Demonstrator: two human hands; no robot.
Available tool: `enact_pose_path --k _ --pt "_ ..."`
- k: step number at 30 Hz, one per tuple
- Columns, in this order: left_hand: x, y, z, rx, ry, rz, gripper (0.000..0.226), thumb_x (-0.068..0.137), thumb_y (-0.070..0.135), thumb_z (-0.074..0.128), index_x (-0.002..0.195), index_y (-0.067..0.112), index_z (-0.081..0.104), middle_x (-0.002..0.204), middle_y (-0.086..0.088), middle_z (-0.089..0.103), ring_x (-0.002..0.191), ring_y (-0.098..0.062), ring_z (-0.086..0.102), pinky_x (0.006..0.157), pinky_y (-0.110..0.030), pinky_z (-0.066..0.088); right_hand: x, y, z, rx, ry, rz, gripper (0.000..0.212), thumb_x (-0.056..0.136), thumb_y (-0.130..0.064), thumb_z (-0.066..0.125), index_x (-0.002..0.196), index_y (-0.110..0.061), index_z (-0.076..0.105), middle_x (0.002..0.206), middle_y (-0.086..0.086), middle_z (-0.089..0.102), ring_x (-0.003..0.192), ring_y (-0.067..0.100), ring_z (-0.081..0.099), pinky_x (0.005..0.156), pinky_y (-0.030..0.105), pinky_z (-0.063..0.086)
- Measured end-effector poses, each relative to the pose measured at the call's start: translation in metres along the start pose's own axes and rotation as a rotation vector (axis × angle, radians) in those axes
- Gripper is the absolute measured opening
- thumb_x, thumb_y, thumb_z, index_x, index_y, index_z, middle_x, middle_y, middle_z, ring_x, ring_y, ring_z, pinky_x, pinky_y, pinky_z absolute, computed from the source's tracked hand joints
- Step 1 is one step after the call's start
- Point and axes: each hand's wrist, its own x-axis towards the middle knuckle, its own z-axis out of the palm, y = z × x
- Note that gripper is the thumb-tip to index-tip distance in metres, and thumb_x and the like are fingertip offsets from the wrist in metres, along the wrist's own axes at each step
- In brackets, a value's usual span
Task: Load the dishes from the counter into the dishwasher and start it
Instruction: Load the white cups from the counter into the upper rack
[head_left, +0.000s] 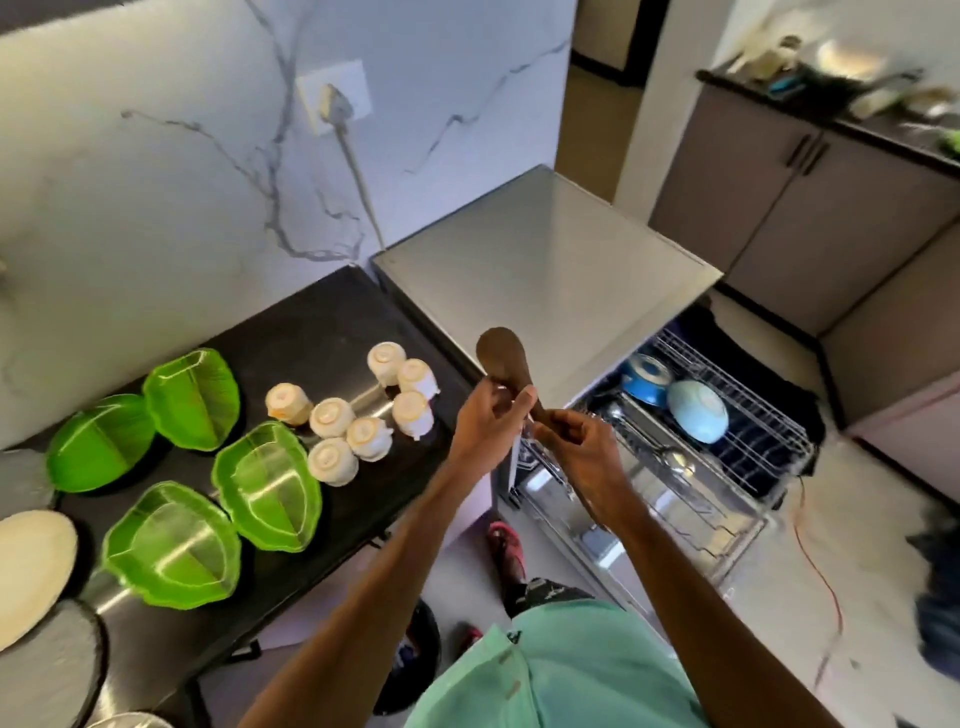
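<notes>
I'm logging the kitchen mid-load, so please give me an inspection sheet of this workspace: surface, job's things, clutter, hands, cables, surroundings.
Surface: glossy black counter beside the open dishwasher.
Job's things: four green plates, seven upturned white cups and a cream plate on the counter; blue pot, pale blue bowl and ladle in the pulled-out rack.
Clutter: blurred items on the far counter.
Hands: left hand and right hand both grip a wooden spoon.
Cables: cord from the wall socket runs down the wall; orange cable on the floor.
Surroundings: marble wall, grey cabinets.
</notes>
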Motion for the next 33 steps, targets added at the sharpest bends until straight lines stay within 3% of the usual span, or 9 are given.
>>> enact_pose_path --k 3,6,9,12,14,17,20,26,33 --pt "-0.017 0.021 0.036 -0.011 -0.064 0.078 0.027 0.088 0.045 0.069 0.100 0.021 0.068 0.095 0.007 0.077 0.090 -0.005 0.073 0.087 -0.037 0.060 -0.022 -0.001 -0.028 0.029 0.025 -0.055 0.020 0.090 -0.015 0.074 0.109 -0.012 0.075 0.093 0.004 0.078 0.085 0.019 0.074 0.076 0.030 0.059" --pt "-0.022 0.034 0.060 0.089 -0.028 0.187 0.018 0.092 0.032 0.070 0.098 0.015 0.072 0.091 0.008 0.076 0.080 0.007 0.069 0.077 -0.015 0.054 -0.023 -0.001 -0.051 -0.029 0.075 -0.097 0.023 0.089 -0.015 0.075 0.113 -0.011 0.075 0.096 -0.005 0.078 0.086 0.003 0.073 0.072 0.013 0.053" --pt "-0.012 0.046 0.082 0.236 -0.052 0.303 0.016 0.095 0.031 0.067 0.101 0.016 0.071 0.091 0.006 0.076 0.076 0.007 0.065 0.069 -0.002 0.043 -0.007 0.008 -0.078 -0.140 0.088 -0.077 0.027 0.086 -0.023 0.078 0.113 -0.017 0.075 0.103 -0.010 0.076 0.088 -0.008 0.070 0.076 0.014 0.055" --pt "0.008 0.046 0.111 0.397 -0.118 0.383 0.021 0.098 0.035 0.062 0.105 0.017 0.068 0.090 0.001 0.075 0.080 -0.011 0.070 0.070 -0.015 0.048 0.015 0.021 -0.112 -0.129 0.081 -0.031 0.037 0.081 -0.032 0.081 0.114 -0.018 0.073 0.106 -0.005 0.076 0.098 0.005 0.072 0.090 0.033 0.059" --pt "0.021 0.048 0.135 0.500 -0.182 0.438 0.022 0.098 0.035 0.062 0.110 0.019 0.069 0.091 -0.005 0.074 0.084 -0.024 0.069 0.072 -0.030 0.051 0.025 0.027 -0.145 0.014 0.089 0.026 0.038 0.083 -0.024 0.080 0.118 -0.014 0.068 0.108 -0.001 0.076 0.101 0.015 0.073 0.091 0.042 0.059" --pt "0.042 0.048 0.175 0.634 -0.352 0.521 0.030 0.097 0.028 0.062 0.127 0.028 0.067 0.101 -0.005 0.072 0.091 -0.020 0.066 0.079 -0.029 0.050 0.030 0.034 -0.189 0.373 -0.001 0.176 0.037 0.091 -0.023 0.073 0.124 -0.008 0.063 0.116 0.013 0.073 0.109 0.031 0.070 0.092 0.047 0.057" --pt "0.070 0.041 0.222 0.828 -0.533 0.590 0.034 0.099 0.031 0.060 0.132 0.037 0.062 0.106 -0.001 0.066 0.093 -0.017 0.063 0.084 -0.033 0.053 0.040 0.062 -0.227 0.616 0.050 0.326 0.049 0.096 -0.040 0.062 0.126 -0.001 0.062 0.118 0.020 0.071 0.108 0.036 0.070 0.094 0.046 0.055" --pt "0.104 0.013 0.285 1.022 -0.643 0.586 0.034 0.097 0.021 0.062 0.131 0.021 0.062 0.117 -0.005 0.063 0.103 -0.019 0.063 0.100 -0.043 0.049 0.063 0.143 -0.281 0.863 0.439 0.619 0.023 0.101 -0.008 0.054 0.117 0.007 0.061 0.118 0.031 0.066 0.102 0.044 0.066 0.070 0.036 0.063" --pt "0.154 -0.045 0.293 1.162 -0.645 0.418 0.025 0.096 0.029 0.064 0.121 0.024 0.062 0.113 0.001 0.068 0.106 -0.017 0.062 0.098 -0.045 0.050 0.078 0.248 -0.331 1.012 0.587 0.752 0.042 0.095 -0.006 0.063 0.133 0.008 0.053 0.129 0.031 0.060 0.115 0.048 0.062 0.066 0.034 0.062"
